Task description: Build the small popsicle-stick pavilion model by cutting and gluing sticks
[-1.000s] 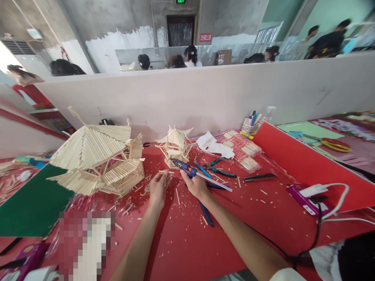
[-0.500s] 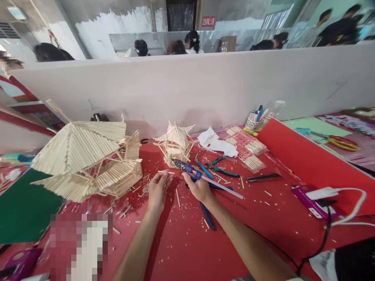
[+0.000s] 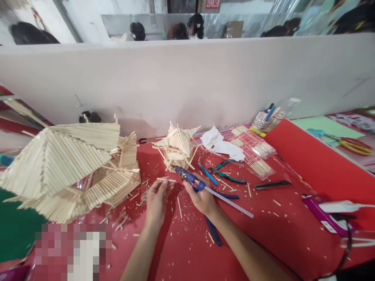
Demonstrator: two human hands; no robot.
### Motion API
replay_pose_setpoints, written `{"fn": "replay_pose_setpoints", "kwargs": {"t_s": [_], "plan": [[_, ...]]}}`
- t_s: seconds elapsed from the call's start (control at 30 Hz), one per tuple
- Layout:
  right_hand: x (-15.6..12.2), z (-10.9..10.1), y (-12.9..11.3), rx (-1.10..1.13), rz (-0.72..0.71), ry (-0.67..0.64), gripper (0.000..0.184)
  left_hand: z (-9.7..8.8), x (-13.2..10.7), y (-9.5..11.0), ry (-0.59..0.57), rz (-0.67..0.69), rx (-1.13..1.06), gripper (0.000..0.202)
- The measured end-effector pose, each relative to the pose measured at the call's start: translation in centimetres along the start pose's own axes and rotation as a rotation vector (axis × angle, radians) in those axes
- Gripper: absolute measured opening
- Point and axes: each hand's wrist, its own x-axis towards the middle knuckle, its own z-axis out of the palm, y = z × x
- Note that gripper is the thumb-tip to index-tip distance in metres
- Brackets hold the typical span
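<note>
My left hand (image 3: 158, 199) pinches a short thin wooden stick (image 3: 166, 180) between thumb and fingertips, held level over the table. My right hand (image 3: 202, 197) is wrapped round a blue hot glue gun (image 3: 191, 180), with a long clear glue stick (image 3: 230, 201) poking out of its back end. The gun's nozzle points at the lower front of a small stick-built pavilion model (image 3: 177, 144); whether it touches cannot be told. A larger pavilion model (image 3: 70, 156) with a slatted roof stands to the left of my hands.
Green-handled pliers (image 3: 227, 171), a blue pen (image 3: 207, 174) and a dark cutter (image 3: 272, 184) lie right of the gun. Packs of sticks (image 3: 254, 148) and white tissue (image 3: 221, 144) are behind. Blue-handled pliers (image 3: 213, 230) lie under my right wrist. A pale partition (image 3: 181, 82) closes the back.
The camera view has tilted down and closer, so the things appear shifted and larger. Both hands keep their holds on the stick and the glue gun.
</note>
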Motion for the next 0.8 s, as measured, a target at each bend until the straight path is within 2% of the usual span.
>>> {"fn": "replay_pose_setpoints", "kwargs": {"t_s": [0.37, 0.53, 0.8], "plan": [[-0.4, -0.5, 0.1, 0.056, 0.021, -0.057, 0.021, 0.1, 0.2, 0.2, 0.068, -0.077, 0.067, 0.039], [-0.2, -0.4, -0.1, 0.031, 0.025, -0.018, 0.017, -0.1, 0.3, 0.3, 0.108, -0.137, 0.086, 0.039], [0.3, -0.6, -1.0, -0.036, -0.042, -0.093, 0.019, -0.3, 0.1, 0.5, 0.136, -0.149, 0.19, 0.04]]}}
